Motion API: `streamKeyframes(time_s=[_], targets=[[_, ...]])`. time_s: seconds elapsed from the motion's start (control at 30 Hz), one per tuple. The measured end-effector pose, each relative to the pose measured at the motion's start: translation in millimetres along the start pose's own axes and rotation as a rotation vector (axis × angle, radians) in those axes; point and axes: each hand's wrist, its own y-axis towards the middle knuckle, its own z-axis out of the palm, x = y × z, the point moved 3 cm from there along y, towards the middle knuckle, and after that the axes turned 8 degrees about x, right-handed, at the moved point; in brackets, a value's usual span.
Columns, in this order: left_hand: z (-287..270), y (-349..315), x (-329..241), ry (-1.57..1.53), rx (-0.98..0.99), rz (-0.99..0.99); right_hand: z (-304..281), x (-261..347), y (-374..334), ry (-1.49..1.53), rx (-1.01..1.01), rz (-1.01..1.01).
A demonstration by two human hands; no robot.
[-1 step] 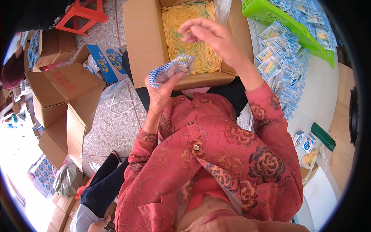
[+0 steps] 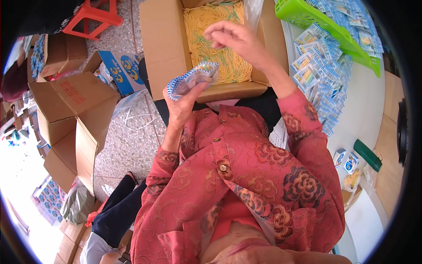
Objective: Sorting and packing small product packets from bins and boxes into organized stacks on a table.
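My left hand [image 2: 182, 103] holds a small stack of blue-and-white flat packets [image 2: 193, 78] fanned out above my lap. Just past it an open cardboard box [image 2: 162, 48] rests on my knees, filled with thin yellow and green sticks [image 2: 217, 44]. My right hand [image 2: 237, 39] hovers over those sticks with its fingers pinched together; whether it grips any sticks I cannot tell. Both sleeves are red with a floral pattern.
A white table [image 2: 365, 110] at my right carries a heap of filled blue-and-white packets [image 2: 321, 75], a green plastic basket [image 2: 316, 20] and a green marker [image 2: 368, 155]. Empty cardboard boxes [image 2: 70, 114] and a red stool [image 2: 90, 17] stand on the floor to my left.
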Motion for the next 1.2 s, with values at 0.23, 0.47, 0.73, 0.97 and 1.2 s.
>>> streamKeyframes(time_s=[0.23,0.47,0.73,0.97,1.2], targets=[[-15.3,-2.2,1.2,0.015,-0.044,0.005,-6.7,-216.1,21.1,-0.872,0.488,0.716],[-31.5,-6.4,6.1,0.008,-0.121,-0.028,5.1,-273.5,29.6,-0.925,0.144,0.559],[-40.9,-7.2,11.6,0.046,-0.111,-0.063,26.3,-271.1,41.2,-0.969,0.139,0.724],[-33.9,-3.3,8.5,0.007,-0.137,-0.091,28.5,-281.1,36.6,-0.925,0.028,0.733],[-28.0,2.8,6.8,0.092,-0.089,-0.094,-3.1,-282.4,40.2,-0.905,0.381,0.819]])
